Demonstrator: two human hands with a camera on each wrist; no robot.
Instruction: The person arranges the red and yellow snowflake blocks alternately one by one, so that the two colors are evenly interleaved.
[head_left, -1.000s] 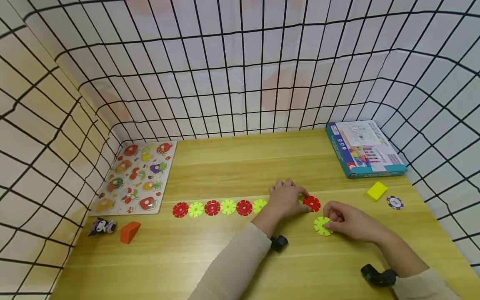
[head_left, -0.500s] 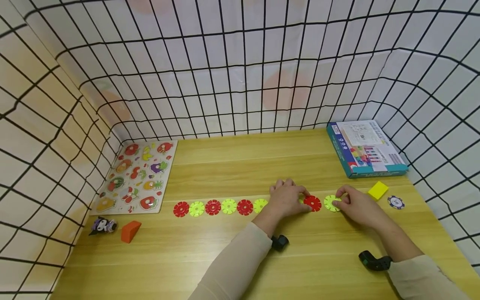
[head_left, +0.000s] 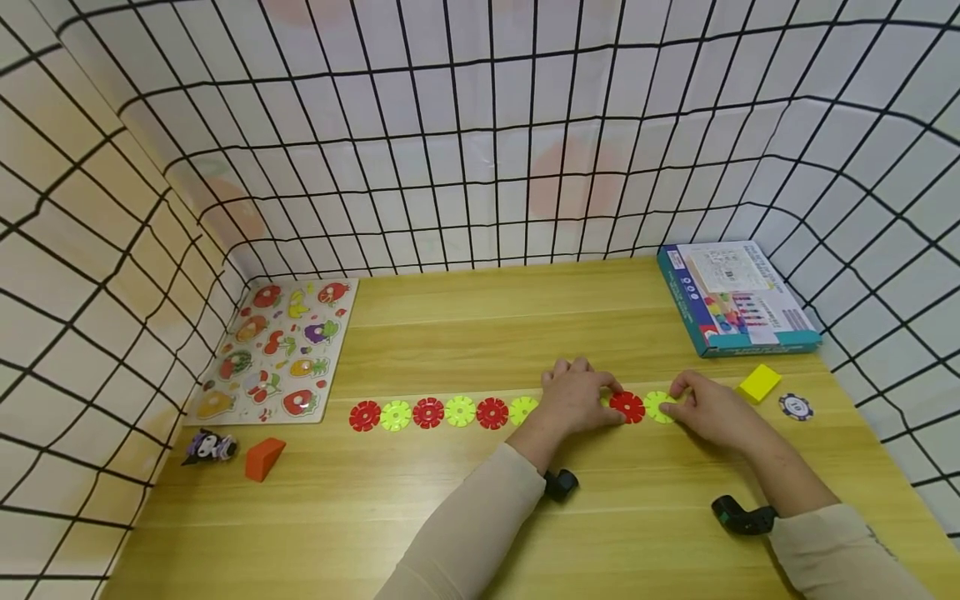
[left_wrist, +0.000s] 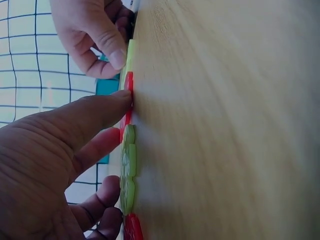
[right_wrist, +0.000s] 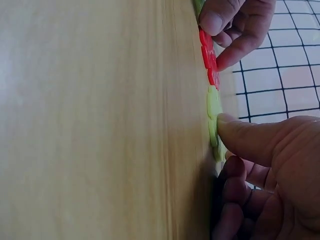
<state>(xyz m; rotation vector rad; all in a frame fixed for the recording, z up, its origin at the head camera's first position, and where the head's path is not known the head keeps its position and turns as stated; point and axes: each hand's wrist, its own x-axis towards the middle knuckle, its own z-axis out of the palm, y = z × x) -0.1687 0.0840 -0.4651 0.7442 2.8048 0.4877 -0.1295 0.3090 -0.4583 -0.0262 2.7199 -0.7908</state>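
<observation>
A row of flat, notched interlocking discs, red and yellow-green by turns, runs along the table in the head view. Its left end is a red disc. My left hand covers part of the row and holds a red interlocking disc between thumb and index finger, flat on the wood. Just right of it, my right hand pinches a yellow-green interlocking disc by its right side. In the right wrist view this yellow-green disc lies edge to edge with the red disc.
A fruit puzzle board lies at the left, with a small figurine and an orange block before it. At the right are a boxed set, a yellow block and a poker chip. Wire mesh surrounds the table.
My right hand has carried the yellow-green disc up from below the row, then slid it left against the red disc. The left hand has kept its place.
</observation>
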